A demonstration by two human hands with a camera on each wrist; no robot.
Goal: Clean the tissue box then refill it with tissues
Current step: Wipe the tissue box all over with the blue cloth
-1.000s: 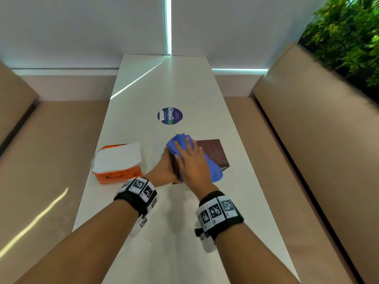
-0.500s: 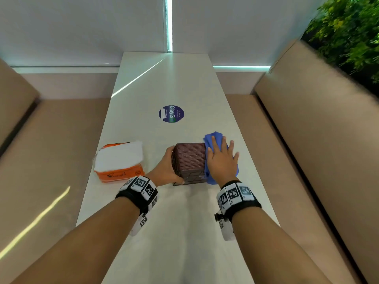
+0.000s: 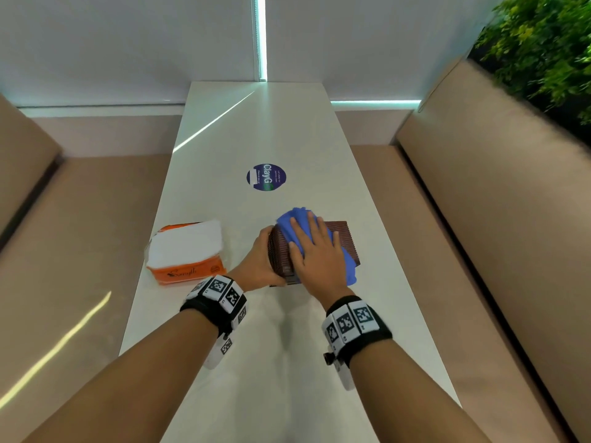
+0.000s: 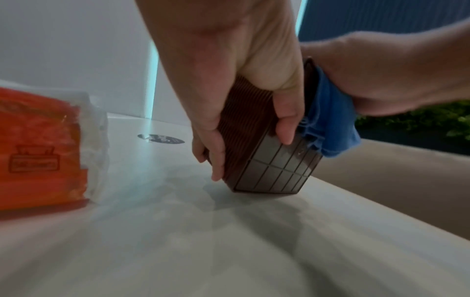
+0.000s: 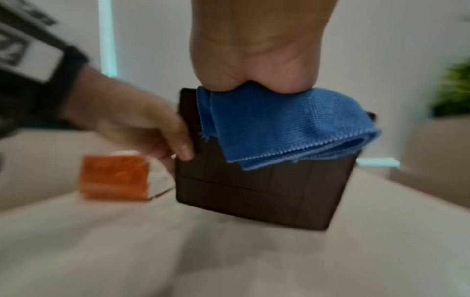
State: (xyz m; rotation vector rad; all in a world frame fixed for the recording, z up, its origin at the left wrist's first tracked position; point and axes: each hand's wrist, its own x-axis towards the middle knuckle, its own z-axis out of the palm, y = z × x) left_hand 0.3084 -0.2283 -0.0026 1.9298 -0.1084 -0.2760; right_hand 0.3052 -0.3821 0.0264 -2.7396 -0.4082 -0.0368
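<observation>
The left hand (image 3: pixel 260 262) grips the tilted brown tissue box (image 3: pixel 343 239) on the desk (image 3: pixel 287 362). The right hand (image 3: pixel 316 254), fingers straight, presses a blue cloth (image 3: pixel 289 227) onto its top. The cloth hides most of the top; the orange tissue pack (image 3: pixel 187 252) lies nearby.

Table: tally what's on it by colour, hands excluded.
Brown: 1, tissue box
Blue: 1, cloth under the right hand
Orange and white: 1, tissue pack
Dark blue: 1, round sticker
Total: 4
</observation>
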